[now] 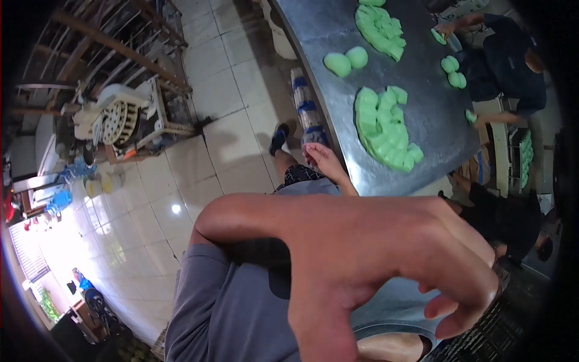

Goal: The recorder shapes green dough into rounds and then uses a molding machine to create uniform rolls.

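Observation:
My left hand [386, 253] is raised very large in front of the view, with its forearm coming across from the grey sleeve at the left. Its fingers curl downward, the thumb stands apart from them, and nothing shows between them. Beyond it, my right hand [322, 158] hangs beside the near edge of the dark metal table [434, 127], fingers loosely bent and apart, holding nothing. Closest to it on the tabletop is a curved mass of green dough [380, 133] marked into many lumps. Two round green dough balls [347, 60] and a second lumpy dough mass [381, 30] lie farther up.
A person in dark clothes [512, 66] works across the table by more dough balls [452, 72]. Another person in dark clothes [512, 220] is at the lower right. Blue-and-white packages [307, 108] stand beside the table. A machine with a round slotted plate [120, 117] stands left on the tiled floor.

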Action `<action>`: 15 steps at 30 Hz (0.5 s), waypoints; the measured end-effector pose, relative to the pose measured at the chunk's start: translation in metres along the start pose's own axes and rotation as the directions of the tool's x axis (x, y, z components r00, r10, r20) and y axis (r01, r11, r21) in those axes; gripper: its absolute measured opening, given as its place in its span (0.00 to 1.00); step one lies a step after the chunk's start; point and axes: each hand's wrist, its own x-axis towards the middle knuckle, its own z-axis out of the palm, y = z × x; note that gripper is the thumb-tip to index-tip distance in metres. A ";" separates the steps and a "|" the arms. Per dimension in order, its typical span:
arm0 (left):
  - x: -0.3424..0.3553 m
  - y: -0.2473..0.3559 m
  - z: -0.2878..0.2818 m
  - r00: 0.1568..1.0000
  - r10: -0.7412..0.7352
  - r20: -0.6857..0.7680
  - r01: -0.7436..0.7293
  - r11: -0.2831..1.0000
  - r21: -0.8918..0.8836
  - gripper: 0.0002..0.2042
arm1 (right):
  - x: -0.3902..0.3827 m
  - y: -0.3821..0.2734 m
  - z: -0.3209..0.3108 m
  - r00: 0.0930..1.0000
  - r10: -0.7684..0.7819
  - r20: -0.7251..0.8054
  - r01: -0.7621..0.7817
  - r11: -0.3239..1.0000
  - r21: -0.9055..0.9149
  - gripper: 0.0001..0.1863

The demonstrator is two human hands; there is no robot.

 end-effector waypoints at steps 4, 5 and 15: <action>0.030 0.012 -0.095 0.998 0.031 0.048 -0.026 0.996 -0.084 0.18 | 0.085 -0.061 0.002 0.989 -0.063 0.130 0.064 0.998 -0.004 0.16; 0.038 0.012 -0.119 0.997 0.045 0.059 -0.038 0.992 -0.117 0.17 | 0.105 -0.077 -0.001 0.978 -0.143 0.149 0.137 0.989 0.048 0.16; -0.021 -0.042 -0.369 0.723 -0.651 -0.233 0.626 0.759 -0.178 0.06 | 0.175 -0.178 -0.041 0.933 -0.096 -0.346 0.176 0.962 0.209 0.16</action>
